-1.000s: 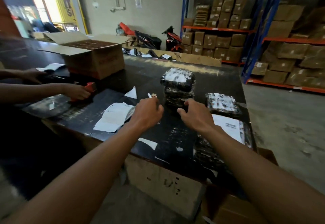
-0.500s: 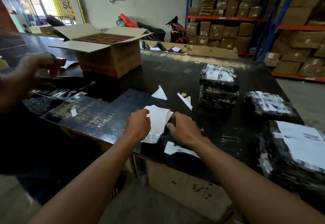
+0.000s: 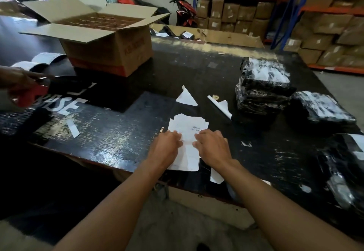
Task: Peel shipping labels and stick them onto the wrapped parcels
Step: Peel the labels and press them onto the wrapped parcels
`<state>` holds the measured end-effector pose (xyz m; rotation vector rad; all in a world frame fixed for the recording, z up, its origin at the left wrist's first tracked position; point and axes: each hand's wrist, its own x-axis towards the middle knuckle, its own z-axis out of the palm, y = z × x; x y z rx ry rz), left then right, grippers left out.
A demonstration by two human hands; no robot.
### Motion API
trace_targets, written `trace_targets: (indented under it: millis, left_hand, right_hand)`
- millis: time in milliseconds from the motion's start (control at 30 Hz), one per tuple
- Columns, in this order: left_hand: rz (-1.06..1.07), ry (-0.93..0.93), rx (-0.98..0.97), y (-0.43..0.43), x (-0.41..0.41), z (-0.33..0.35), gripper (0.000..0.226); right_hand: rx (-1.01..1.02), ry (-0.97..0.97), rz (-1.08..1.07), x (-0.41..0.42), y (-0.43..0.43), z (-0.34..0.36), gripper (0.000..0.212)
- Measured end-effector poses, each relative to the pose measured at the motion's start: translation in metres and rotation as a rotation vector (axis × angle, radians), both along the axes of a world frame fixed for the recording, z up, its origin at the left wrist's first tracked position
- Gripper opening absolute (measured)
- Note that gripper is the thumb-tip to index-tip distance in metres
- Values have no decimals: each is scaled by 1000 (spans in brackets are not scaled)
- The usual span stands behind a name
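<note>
**Pos. ref.** We locate the label stack (image 3: pixel 188 126) on the table (image 3: pixel 118 134), close to the near edge and directly ahead of us. Its long axis runs away from us, w/ the far end tipped slightly right. The left hand (image 3: pixel 164 149) covers the stack's left margin and the right hand (image 3: pixel 213 149) its right margin. The fingertips face each other across the top sheet, so neither hand is nearer.

**Finger state.** L fingers (image 3: pixel 177 135) lie close together, bent down over the left edge. We cannot tell if they nip a sheet corner. R fingertips (image 3: pixel 197 142) are slightly fanned and rest on top of the paper, w/ no pinch visible.

**Target dir.** The parcel stack (image 3: pixel 262 87) stands beyond and right of the labels, and the single parcel (image 3: pixel 321 109) lies further right. The near parcel (image 3: pixel 346 172) sits at the right edge. All are on the R side, so we judge the right hand has the shorter carry.

**Materials.**
- Labels: thin white sheets, rectangular, w/ ragged offset edges at the far end and a small printed code. We expect them to be limp, and tacky once peeled.
- Parcels: blocky bundles in glossy black film, crinkled, w/ white labels already on the tops we can see.
- Table: black, scuffed, reflective.
- Waste: a triangular scrap (image 3: pixel 186 99) and a curled strip scrap (image 3: pixel 220 106), prob. backing paper.
- An open brown carton (image 3: pixel 106 50) stands far left, well apart.
</note>
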<state>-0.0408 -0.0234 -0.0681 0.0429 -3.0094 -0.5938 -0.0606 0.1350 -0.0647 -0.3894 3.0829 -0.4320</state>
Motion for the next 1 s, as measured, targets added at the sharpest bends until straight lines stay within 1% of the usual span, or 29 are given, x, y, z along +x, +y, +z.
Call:
trace_targets:
  millis: [100,200,233,267,300,400,433,500,567,600,633,667,700,733,767,800,833,867,933,1000]
  left_hand:
    - [16,21,-24,2,2,-2,24]
    - [-52,39,-191,2,4,4,28]
    - [-76,47,-200,2,4,8,30]
    - [-91,75,-159,2,4,13,32]
    - [-86,129,-50,3,4,19,35]
    - [45,333,459,14,3,48,39]
    - [115,333,604,20,0,58,41]
    - [230,187,868,33,-11,77,48]
    - [258,3,1080,49,-22,88,46]
    - [240,-62,1151,58,-26,92,43]
    - [211,-102,1215,67,-30,94,40]
    - [178,-132,1282,76,-32,96,39]
    - [148,-157,1350,86,-34,98,38]
    - [122,-178,1406,96,-35,98,39]
    - [98,-187,1444,107,-36,100,41]
    - [78,-187,1454,119,-36,101,42]
    - [54,-182,1442,130,-37,101,43]
    - [27,-174,1418,140,-37,102,44]
    - [-42,-174,1389,159,-36,104,47]
    - [-104,-200,1379,175,-39,105,51]
  right_hand:
    - [-28,29,-26,2,-2,-3,26]
    - [-4,55,-11,6,-1,-2,28]
    - [-10,88,-2,6,1,0,28]
    - [-30,137,9,6,3,4,28]
    - [-63,193,16,5,7,8,27]
    - [-181,333,33,1,21,25,27]
    - [-209,377,36,0,27,30,27]
    - [-229,462,33,1,40,40,25]
    - [-271,511,6,6,57,49,26]
    - [-336,487,-36,10,65,54,31]
    - [-446,426,-105,15,74,59,41]
    - [-605,323,-210,20,82,65,56]
    - [-807,187,-336,26,89,72,72]
    - [-1031,52,-446,31,97,79,81]
    - [-1223,-69,-511,34,107,85,80]
    - [-1343,-172,-525,36,118,89,71]
    - [-1383,-245,-504,38,129,92,58]
    - [-1377,-282,-473,40,138,94,47]
    - [-1327,-258,-453,37,154,95,37]
    - [-1303,-198,-501,30,169,97,30]
